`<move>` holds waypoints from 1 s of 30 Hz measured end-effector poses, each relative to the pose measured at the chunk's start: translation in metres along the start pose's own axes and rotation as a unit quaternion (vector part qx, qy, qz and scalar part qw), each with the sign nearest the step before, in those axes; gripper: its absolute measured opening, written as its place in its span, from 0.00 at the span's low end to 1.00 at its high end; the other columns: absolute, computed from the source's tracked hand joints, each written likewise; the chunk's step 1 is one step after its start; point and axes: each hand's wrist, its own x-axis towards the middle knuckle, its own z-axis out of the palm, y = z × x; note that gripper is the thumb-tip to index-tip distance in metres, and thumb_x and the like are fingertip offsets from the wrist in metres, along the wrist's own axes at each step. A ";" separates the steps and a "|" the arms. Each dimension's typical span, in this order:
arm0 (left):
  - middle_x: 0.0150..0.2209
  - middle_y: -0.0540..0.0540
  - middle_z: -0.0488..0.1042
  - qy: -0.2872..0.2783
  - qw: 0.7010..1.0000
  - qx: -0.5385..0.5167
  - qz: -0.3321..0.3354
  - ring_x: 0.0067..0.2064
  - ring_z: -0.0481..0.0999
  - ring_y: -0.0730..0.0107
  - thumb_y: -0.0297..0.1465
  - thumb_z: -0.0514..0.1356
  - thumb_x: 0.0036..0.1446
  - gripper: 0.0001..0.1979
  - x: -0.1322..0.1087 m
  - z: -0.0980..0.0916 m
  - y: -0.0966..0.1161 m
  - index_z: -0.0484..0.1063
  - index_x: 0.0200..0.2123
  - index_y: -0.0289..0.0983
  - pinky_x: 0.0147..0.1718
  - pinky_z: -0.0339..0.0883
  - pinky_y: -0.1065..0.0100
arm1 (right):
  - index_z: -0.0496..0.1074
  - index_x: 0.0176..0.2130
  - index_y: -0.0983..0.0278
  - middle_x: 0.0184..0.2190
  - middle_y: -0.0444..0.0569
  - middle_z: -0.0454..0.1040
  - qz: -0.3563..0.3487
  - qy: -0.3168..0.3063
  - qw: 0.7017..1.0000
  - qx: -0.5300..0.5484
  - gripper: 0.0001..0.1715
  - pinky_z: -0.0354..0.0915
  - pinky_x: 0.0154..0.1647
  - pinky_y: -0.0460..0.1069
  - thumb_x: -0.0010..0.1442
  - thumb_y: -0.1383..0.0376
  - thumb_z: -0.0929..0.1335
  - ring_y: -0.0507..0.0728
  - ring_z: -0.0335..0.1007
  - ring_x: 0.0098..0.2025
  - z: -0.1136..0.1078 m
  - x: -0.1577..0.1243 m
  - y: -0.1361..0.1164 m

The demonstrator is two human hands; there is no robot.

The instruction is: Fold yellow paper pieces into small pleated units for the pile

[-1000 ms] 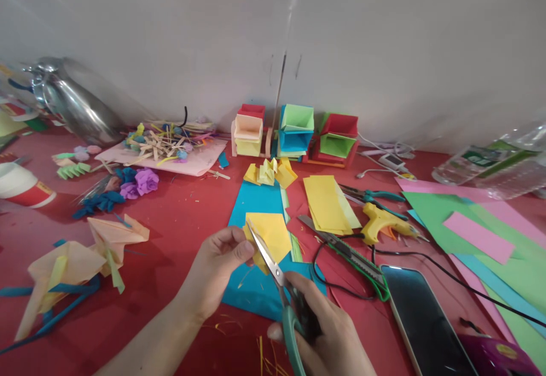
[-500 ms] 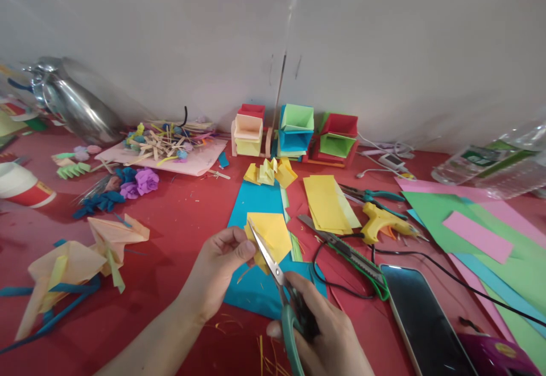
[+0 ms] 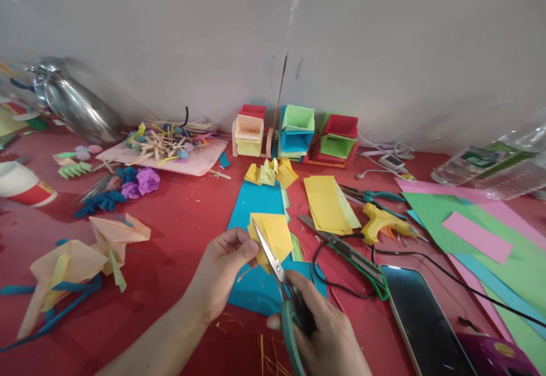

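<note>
My left hand (image 3: pixel 226 265) pinches the left edge of a folded piece of yellow paper (image 3: pixel 279 236) between thumb and fingers. Wrapped round green-handled scissors (image 3: pixel 279 273) is my right hand (image 3: pixel 324 325). The blades lie over the left part of the yellow paper, pointing up and away from me; whether they have paper between them I cannot tell. Under both hands lies a blue sheet (image 3: pixel 256 296). Small folded yellow paper pieces (image 3: pixel 271 172) stand at its far end.
To the right lie yellow sheets (image 3: pixel 327 205), a utility knife (image 3: pixel 350 253), a yellow glue gun (image 3: pixel 388 222) with a black cord and a phone (image 3: pixel 422 319). Paper boxes (image 3: pixel 296 128) line the wall. Folded peach paper shapes (image 3: pixel 70 259) and a paper cup (image 3: pixel 25 185) are left.
The yellow paper and my left hand have shifted slightly to the right. The scissors' tip has moved a little to the right over the paper.
</note>
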 end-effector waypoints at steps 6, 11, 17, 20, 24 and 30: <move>0.21 0.52 0.68 0.024 0.997 0.066 0.027 0.26 0.65 0.76 0.36 0.63 0.47 0.13 0.004 -0.003 0.003 0.64 0.21 0.35 0.27 0.59 0.74 | 0.66 0.43 0.60 0.20 0.40 0.67 0.072 0.136 0.982 0.113 0.23 0.59 0.17 0.43 0.48 0.55 0.69 0.49 0.61 0.18 -0.019 0.020 0.009; 0.21 0.53 0.65 0.050 0.947 0.307 0.080 0.25 0.63 0.76 0.37 0.61 0.50 0.12 0.011 -0.011 0.004 0.66 0.22 0.36 0.24 0.56 0.75 | 0.56 0.54 0.62 0.31 0.48 0.71 0.092 0.233 0.968 0.009 0.32 0.63 0.24 0.47 0.52 0.54 0.65 0.55 0.69 0.28 -0.055 0.042 0.038; 0.22 0.54 0.64 0.043 0.916 0.386 0.101 0.26 0.63 0.75 0.38 0.58 0.51 0.12 0.021 -0.019 -0.006 0.66 0.24 0.36 0.25 0.56 0.75 | 0.66 0.47 0.65 0.32 0.56 0.75 0.194 0.124 0.876 -0.424 0.20 0.61 0.26 0.53 0.58 0.59 0.59 0.65 0.72 0.33 -0.071 0.034 0.034; 0.22 0.54 0.64 0.028 0.940 0.333 0.074 0.26 0.65 0.75 0.39 0.58 0.51 0.12 0.023 -0.018 -0.009 0.65 0.24 0.36 0.26 0.58 0.74 | 0.73 0.36 0.64 0.34 0.57 0.74 0.142 0.121 0.841 -0.508 0.16 0.61 0.31 0.55 0.59 0.60 0.59 0.66 0.70 0.37 -0.074 0.028 0.025; 0.25 0.51 0.69 -0.050 0.957 0.284 0.014 0.29 0.71 0.70 0.39 0.58 0.51 0.12 0.023 -0.005 -0.001 0.66 0.27 0.36 0.28 0.64 0.71 | 0.74 0.37 0.65 0.37 0.57 0.73 0.067 0.173 0.872 -0.454 0.17 0.62 0.37 0.56 0.59 0.60 0.60 0.66 0.67 0.41 -0.078 0.029 0.014; 0.21 0.54 0.63 -0.234 0.901 0.365 0.012 0.23 0.65 0.75 0.38 0.58 0.51 0.12 0.023 0.012 0.004 0.64 0.26 0.36 0.22 0.58 0.74 | 0.71 0.44 0.63 0.37 0.49 0.74 -0.041 0.069 0.992 -0.097 0.19 0.62 0.37 0.48 0.54 0.56 0.66 0.57 0.67 0.39 -0.047 0.053 -0.007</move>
